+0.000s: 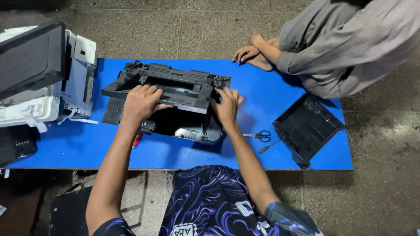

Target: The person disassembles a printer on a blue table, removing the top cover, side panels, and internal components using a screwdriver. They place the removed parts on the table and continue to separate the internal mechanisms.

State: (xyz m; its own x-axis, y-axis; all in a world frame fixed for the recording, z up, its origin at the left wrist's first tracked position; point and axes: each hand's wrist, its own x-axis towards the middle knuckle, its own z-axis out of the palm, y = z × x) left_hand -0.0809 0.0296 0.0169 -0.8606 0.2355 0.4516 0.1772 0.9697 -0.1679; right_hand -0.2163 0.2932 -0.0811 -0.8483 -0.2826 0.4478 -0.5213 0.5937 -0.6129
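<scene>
A black printer body (175, 98) with its covers off lies on a blue board (271, 100) on the floor. My left hand (141, 102) presses on the top of its left side, fingers curled over a flat black panel. My right hand (226, 105) grips the panel's right end, near a small black mechanism at the corner. Both hands hold the same part of the printer.
A white and black printer (43, 74) stands at the board's left edge. A black plastic tray (306, 126), scissors (260, 136) and a screwdriver (267, 147) lie to the right. Another person in grey (341, 43) sits at the far right, a hand (246, 53) resting on the board.
</scene>
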